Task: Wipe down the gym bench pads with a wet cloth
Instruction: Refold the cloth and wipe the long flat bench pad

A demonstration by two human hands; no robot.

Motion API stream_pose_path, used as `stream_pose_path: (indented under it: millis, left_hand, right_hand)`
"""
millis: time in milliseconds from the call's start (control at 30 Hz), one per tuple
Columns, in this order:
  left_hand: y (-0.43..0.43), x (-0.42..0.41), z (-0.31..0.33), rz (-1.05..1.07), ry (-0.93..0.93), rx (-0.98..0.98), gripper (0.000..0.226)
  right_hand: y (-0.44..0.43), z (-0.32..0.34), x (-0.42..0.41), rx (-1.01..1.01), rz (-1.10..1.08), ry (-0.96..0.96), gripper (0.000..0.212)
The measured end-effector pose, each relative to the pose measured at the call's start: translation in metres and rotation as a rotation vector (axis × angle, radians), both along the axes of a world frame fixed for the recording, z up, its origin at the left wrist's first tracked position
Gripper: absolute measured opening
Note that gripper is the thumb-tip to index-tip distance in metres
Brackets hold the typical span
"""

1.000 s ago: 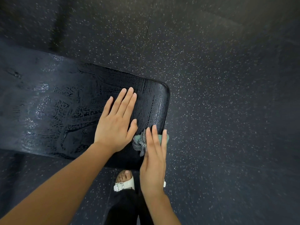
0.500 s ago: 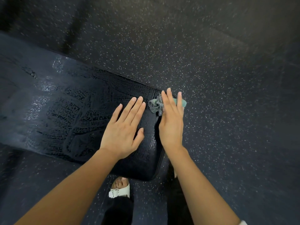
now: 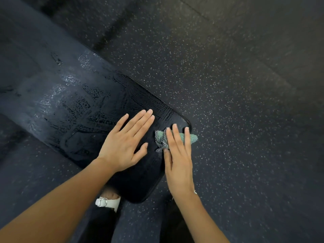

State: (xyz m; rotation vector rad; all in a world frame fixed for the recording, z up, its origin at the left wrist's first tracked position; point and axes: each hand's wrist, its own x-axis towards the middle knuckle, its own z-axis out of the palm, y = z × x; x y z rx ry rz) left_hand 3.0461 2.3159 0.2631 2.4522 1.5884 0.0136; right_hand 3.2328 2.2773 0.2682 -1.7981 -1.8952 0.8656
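Observation:
A black gym bench pad point(image 3: 75, 109) runs from the upper left to the lower middle, its surface glistening with wet streaks. My left hand point(image 3: 126, 142) lies flat on the pad near its end, fingers straight and spread. My right hand point(image 3: 178, 155) presses a teal and checked cloth point(image 3: 192, 137) against the pad's right edge near the far corner, fingers straight over the cloth. Part of the cloth sticks out past the fingers on both sides.
Dark speckled rubber flooring point(image 3: 236, 102) surrounds the bench on all sides. My foot in a white buckled sandal point(image 3: 108, 201) stands just below the pad's end, with my dark trouser legs beneath.
My right hand slid the cloth along the pad's end edge from the near corner up to the far corner, then back a little. My left hand stayed flat on the pad.

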Motion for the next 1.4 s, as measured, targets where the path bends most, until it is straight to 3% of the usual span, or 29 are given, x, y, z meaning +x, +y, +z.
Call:
stream_pose_path:
  millis: [233,533,933,1400]
  left_hand:
    - [-0.007,0.019,0.001,0.194,0.030,0.015,0.064]
    - [-0.007,0.068,-0.004,0.588,0.029,-0.014,0.062]
    - [-0.002,0.078,-0.003,0.661,0.007,-0.047,0.063]
    - [0.001,0.083,-0.003,0.720,0.025,-0.040,0.060]
  right_hand:
    - [0.045,-0.006,0.042,0.070,0.349,-0.101,0.050]
    - [0.110,0.002,0.028,-0.026,0.502,-0.074,0.053]
    - [0.090,0.003,0.047,-0.036,0.494,-0.118,0.067]
    - [0.167,0.008,0.000,-0.262,0.651,0.178,0.057]
